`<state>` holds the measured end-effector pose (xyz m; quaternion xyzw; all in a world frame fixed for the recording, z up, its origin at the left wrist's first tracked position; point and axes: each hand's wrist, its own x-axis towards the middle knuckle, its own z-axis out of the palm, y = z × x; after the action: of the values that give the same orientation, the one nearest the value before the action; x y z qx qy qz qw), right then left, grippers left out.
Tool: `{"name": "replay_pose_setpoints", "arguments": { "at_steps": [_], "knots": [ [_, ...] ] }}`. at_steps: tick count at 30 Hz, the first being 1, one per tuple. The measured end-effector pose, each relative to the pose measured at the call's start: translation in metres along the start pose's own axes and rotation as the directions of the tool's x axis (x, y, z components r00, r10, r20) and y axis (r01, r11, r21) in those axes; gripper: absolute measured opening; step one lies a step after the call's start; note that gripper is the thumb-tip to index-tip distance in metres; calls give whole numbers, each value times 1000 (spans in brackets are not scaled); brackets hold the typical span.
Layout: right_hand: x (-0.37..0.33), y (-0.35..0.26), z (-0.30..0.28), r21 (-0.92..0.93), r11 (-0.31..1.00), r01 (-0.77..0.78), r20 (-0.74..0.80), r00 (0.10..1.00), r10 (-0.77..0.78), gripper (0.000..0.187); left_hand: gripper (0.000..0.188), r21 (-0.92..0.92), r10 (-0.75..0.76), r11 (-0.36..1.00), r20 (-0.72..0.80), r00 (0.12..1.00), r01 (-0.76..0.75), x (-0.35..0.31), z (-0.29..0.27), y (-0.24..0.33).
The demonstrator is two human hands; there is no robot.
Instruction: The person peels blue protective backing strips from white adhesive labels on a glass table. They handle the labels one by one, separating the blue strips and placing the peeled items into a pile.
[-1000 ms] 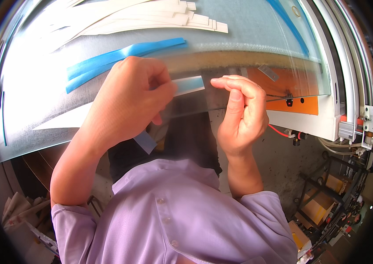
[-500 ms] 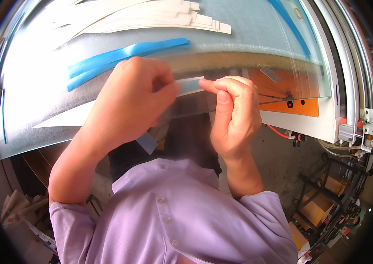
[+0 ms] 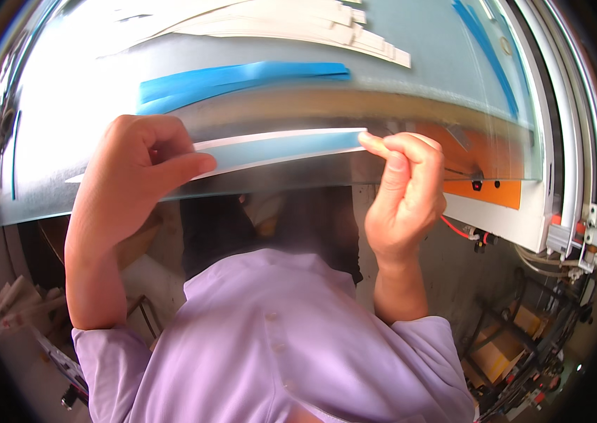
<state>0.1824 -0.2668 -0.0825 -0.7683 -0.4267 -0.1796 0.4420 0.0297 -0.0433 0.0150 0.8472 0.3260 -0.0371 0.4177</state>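
A long white strip (image 3: pixel 344 132) lies along the near edge of the glass-topped table, with a translucent blue strip (image 3: pixel 277 146) flat along its middle and white margins showing at both sides. My left hand (image 3: pixel 147 158) is curled over the strips toward their left, its thumb lying on the blue one; the other fingertips are hidden behind the hand. At the right end, my right hand (image 3: pixel 405 187) has its index fingertip on the strips, with the thumb bent close and the remaining fingers folded in.
Blue strips (image 3: pixel 242 76) lie beyond my hands, and a fan of white strips (image 3: pixel 291 25) is farther back. More blue strips (image 3: pixel 488 60) lie at the far right. A metal rail (image 3: pixel 580 106) borders the table's right side. A small metal plate (image 3: pixel 458 137) shows near my right hand.
My left hand has slid left along the white strip, and more of the blue strip shows flat on it. A blue tail hanging below that hand is gone from sight. The view has shifted slightly.
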Motion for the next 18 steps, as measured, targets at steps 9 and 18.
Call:
{"name": "replay_pose_setpoints", "arguments": {
  "at_steps": [9, 18],
  "knots": [
    [-2, -2, 0, 66, 998, -21, -7, 1000, 22, 12, 31, -97, -112, 990, -55, 992, 106, -18, -11, -30],
    [-3, -4, 4, 84, 994, -65, -22, 997, 67, 18, 33, -95, -133, 987, -61, 989, 127, -15, -11, -36]
  ]
}}
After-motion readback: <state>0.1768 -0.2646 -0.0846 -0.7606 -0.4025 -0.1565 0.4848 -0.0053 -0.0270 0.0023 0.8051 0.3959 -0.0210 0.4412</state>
